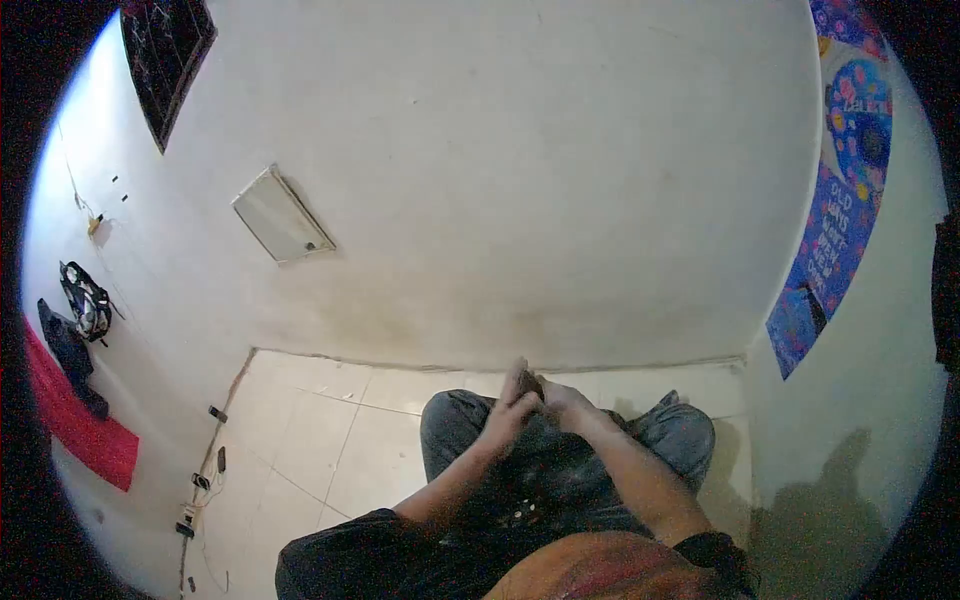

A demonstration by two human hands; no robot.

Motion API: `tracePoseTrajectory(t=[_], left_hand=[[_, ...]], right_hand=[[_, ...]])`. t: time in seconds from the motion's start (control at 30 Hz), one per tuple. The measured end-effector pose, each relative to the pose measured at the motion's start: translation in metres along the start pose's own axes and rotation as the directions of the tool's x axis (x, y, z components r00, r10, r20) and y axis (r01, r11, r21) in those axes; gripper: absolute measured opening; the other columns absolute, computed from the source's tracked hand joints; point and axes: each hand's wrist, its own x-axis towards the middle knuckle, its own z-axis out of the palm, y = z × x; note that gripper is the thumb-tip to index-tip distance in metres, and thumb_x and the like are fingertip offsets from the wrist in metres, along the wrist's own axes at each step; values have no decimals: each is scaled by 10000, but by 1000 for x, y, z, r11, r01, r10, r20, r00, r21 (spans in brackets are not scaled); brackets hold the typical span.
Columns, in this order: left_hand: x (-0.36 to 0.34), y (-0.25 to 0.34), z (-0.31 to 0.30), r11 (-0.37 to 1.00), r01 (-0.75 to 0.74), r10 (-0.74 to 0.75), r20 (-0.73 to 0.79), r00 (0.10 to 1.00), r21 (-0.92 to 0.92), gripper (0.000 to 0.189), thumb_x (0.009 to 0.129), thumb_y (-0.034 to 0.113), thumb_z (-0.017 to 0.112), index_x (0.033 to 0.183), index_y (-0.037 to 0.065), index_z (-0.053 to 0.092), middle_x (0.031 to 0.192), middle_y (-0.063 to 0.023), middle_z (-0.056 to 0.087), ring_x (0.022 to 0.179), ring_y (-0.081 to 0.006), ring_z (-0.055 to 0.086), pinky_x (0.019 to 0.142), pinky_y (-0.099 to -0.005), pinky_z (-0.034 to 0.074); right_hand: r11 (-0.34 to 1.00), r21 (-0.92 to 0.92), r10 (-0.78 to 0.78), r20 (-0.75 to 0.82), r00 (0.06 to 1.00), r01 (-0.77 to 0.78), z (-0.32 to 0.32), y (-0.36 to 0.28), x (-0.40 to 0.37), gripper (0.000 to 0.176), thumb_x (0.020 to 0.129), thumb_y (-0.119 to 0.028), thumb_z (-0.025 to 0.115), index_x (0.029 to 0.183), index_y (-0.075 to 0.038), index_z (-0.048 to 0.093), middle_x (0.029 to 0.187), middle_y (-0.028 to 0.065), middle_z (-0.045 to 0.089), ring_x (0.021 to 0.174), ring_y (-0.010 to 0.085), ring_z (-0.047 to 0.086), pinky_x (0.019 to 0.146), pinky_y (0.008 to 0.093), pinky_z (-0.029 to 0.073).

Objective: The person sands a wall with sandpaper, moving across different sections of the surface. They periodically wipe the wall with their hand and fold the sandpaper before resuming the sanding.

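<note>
I sit cross-legged on the floor, in grey jeans (455,425), with both hands together in front of my knees. My left hand (512,405) is closed around the left side of a small dark brown object (534,386), fingers pointing up. My right hand (566,404) meets it from the right, its fingers bent against the same object and slightly blurred. The object is mostly covered by the hands, so its kind does not show. Several small pale bits (518,514) lie on the dark cloth in my lap.
Cream floor tiles (310,440) run up to a white wall (520,200). A framed mirror-like panel (283,215) hangs there. At the left are a bag (86,302), a red cloth (85,415) and chargers with cables (190,510). A blue poster (835,215) is at the right.
</note>
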Motion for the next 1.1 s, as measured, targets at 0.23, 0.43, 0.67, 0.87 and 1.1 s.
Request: tracePoseTrajectory(t=[0.23, 0.43, 0.67, 0.87, 1.1], left_hand=[[2, -54, 4, 934, 122, -224, -287, 931, -335, 550, 983, 115, 506, 1471, 2, 277, 1354, -137, 480, 1243, -262, 461, 1062, -375, 362], [46, 45, -24, 977, -123, 20, -494, 869, -177, 478, 1007, 306, 517, 1383, 20, 446, 1330, -127, 517, 1225, -249, 485, 1065, -391, 365], [158, 211, -93, -94, -434, 949, 212, 233, 896, 445, 1037, 115, 348, 1451, -46, 335, 1517, -218, 336, 1404, -359, 337, 1157, -460, 265], [251, 259, -98, -288, -193, 951, 303, 57, 938, 460, 964, 111, 479, 1401, -27, 439, 1450, -231, 434, 1397, -385, 347, 1151, -506, 228], [269, 218, -119, -348, -141, 927, 363, 95, 927, 516, 929, 151, 518, 1412, -11, 435, 1494, -227, 379, 1422, -393, 300, 1160, -548, 163]], right_hand=[[628, -775, 62, -41, 997, -71, -1, -38, -26, 407, 986, -341, 481, 1253, -35, 511, 1178, 259, 606, 1109, 415, 575, 894, 468, 474], [886, -439, -233, -139, 963, 151, -29, -57, -41, 429, 971, -395, 489, 1177, -23, 544, 1130, 253, 619, 1115, 404, 576, 903, 457, 466], [758, -639, -264, -111, 958, 135, -26, -40, -21, 324, 986, -331, 453, 1036, -77, 647, 956, 206, 676, 950, 424, 626, 836, 504, 490], [751, -651, -175, -34, 984, 111, -19, -37, -15, 361, 988, -373, 416, 1076, -98, 632, 1008, 226, 667, 963, 431, 623, 850, 536, 475], [709, -705, 22, -30, 999, -37, -12, -50, -12, 300, 980, -284, 407, 1132, -97, 586, 1057, 226, 656, 992, 435, 616, 853, 526, 477]])
